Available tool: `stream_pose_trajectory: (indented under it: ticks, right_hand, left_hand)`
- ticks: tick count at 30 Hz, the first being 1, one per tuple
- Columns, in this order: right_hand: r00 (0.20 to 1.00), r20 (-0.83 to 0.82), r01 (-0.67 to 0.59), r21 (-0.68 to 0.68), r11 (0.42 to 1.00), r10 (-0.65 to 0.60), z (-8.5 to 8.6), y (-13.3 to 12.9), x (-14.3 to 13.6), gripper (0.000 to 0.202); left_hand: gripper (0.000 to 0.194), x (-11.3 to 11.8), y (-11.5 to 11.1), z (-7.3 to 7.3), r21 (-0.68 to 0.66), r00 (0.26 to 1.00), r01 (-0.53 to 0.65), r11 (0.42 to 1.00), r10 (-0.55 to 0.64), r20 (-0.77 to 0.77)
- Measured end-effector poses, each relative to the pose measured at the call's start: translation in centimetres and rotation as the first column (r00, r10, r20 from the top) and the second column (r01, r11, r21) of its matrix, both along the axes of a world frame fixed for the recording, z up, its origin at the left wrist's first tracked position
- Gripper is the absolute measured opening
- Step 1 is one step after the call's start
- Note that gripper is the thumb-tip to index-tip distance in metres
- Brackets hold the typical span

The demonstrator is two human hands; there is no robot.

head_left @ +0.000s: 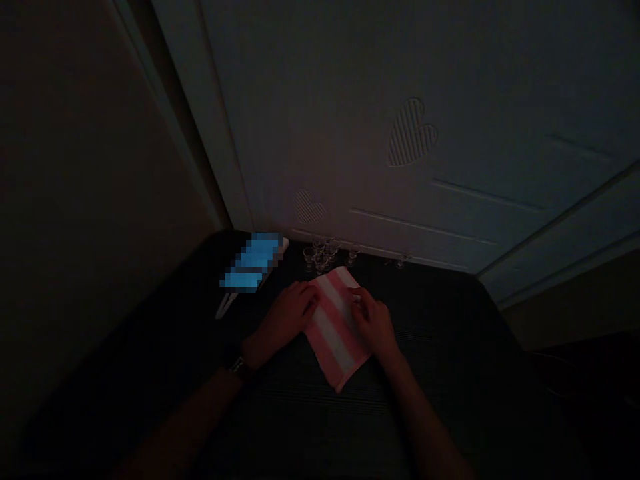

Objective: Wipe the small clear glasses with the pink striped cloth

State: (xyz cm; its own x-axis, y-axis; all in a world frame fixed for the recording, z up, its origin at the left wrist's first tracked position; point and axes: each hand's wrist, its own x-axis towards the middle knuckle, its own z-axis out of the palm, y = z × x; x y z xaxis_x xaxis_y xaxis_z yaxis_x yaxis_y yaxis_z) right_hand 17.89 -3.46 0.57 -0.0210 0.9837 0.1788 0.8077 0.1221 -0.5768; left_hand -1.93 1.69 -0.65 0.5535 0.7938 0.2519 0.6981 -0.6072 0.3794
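Desk: you are working over a dark desk (pixel 280 427), its surface faintly grained in the dim light.
Wristband: a dark wristband (pixel 239 365), perhaps a watch, sits on your left wrist.
Striped cloth: the pink-and-white striped cloth (pixel 333 330) lies askew on the desk, one corner towards you, between and partly under your hands.
Right hand: your right hand (pixel 376 327) is at the cloth's right side, fingers curled and thumb near them. A faint glint shows by the fingertips; you cannot tell from this whether they hold something small or only touch the fabric.
Left hand: your left hand (pixel 290 308) rests at the left edge, fingers bent down onto it; whether they pinch the fabric is too dark to tell.
Work in hand: you seem to be handling the cloth from both sides at once. Any move from here calls for light fingers and care at the far edge, where glassware is near.
Lit screen: a device with a blurred blue screen (pixel 253 263) stands to your left, a pale strap or cable (pixel 227 305) beside it.
Footed glasses: small clear footed glasses (pixel 320 257) cluster just beyond the cloth; another glass (pixel 400 261) stands well to their right.
Panel: behind rises a pale panel (pixel 350 147) with ribbed heart reliefs (pixel 413 133).
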Motion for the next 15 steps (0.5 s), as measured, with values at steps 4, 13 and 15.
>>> stream_pose_trajectory:
  ticks: [4, 13, 15]
  right_hand:
    - [0.979, -0.067, -0.189, 0.027, 0.982, 0.19, -0.4, -0.4, -1.2, 0.03]
    - [0.963, -0.144, -0.232, -0.001, 0.973, 0.229, -0.6, -0.4, -1.7, 0.027]
    - [0.964, -0.148, -0.223, 0.015, 0.975, 0.223, -0.6, -0.4, -1.5, 0.029]
  left_hand:
    - [0.015, 0.1, -0.2, 0.2, 0.017, 1.0, 0.003, 1.0, -0.003, 0.01]
    - [0.016, 0.3, -0.7, 0.6, 0.031, 0.998, 0.048, 0.998, -0.049, 0.029]
    - [0.017, 0.3, -0.9, 0.9, 0.03, 0.992, 0.114, 0.993, -0.115, 0.05]
